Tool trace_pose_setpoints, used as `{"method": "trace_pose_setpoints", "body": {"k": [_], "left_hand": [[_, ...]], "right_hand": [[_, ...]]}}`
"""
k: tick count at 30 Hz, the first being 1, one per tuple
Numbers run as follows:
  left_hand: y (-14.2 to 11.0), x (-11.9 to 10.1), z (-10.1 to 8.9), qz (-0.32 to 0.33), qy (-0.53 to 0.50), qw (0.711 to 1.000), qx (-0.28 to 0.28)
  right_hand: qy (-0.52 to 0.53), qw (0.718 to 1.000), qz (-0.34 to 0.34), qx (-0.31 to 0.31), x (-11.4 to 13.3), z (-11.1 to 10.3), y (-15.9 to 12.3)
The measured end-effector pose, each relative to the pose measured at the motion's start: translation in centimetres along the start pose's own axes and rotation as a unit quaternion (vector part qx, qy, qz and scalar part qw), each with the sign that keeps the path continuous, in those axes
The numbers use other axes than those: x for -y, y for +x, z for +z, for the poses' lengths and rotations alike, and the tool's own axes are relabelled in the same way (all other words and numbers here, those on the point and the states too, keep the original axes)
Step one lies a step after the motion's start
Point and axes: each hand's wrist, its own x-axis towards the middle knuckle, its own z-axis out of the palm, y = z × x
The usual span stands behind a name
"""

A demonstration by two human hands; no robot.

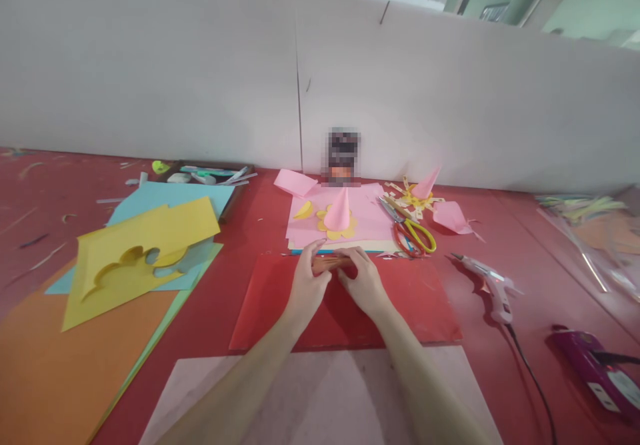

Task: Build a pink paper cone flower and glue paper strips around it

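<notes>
My left hand (309, 285) and my right hand (365, 282) are closed around a small orange-brown piece (327, 264), which looks like folded paper. They grip it from both sides, with fingers hiding its ends. Beneath them lies a red sheet (415, 312). Just beyond stands a pink paper cone (339, 213) on a yellow paper flower (352, 224). Both rest on pink paper sheets (370, 212). A small yellow paper piece (303, 210) lies left of the cone.
Scissors (413, 228) lie right of the pink sheets, near a second pink cone (427, 184). A hot glue gun (493, 285) and a purple tool (595, 372) are at the right. Cut yellow paper (100, 258) and coloured sheets (75, 358) lie left. A white panel (175, 65) stands behind.
</notes>
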Motion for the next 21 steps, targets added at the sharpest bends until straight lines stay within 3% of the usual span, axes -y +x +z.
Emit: {"method": "trace_pose_setpoints", "body": {"k": [9,14,21], "left_hand": [[-0.04,-0.19,0.43,0.042,0.002,0.999,-0.004],[-0.13,-0.29,0.36,0.024,0.012,0.999,0.017],[-0.28,-0.21,0.59,0.025,0.014,1.0,0.001]], "right_hand": [[0.025,0.999,-0.025,0.001,0.56,0.24,0.1],[0.025,0.999,-0.025,0.008,0.39,0.25,0.06],[0.015,0.999,-0.028,-0.003,0.24,0.33,0.05]]}}
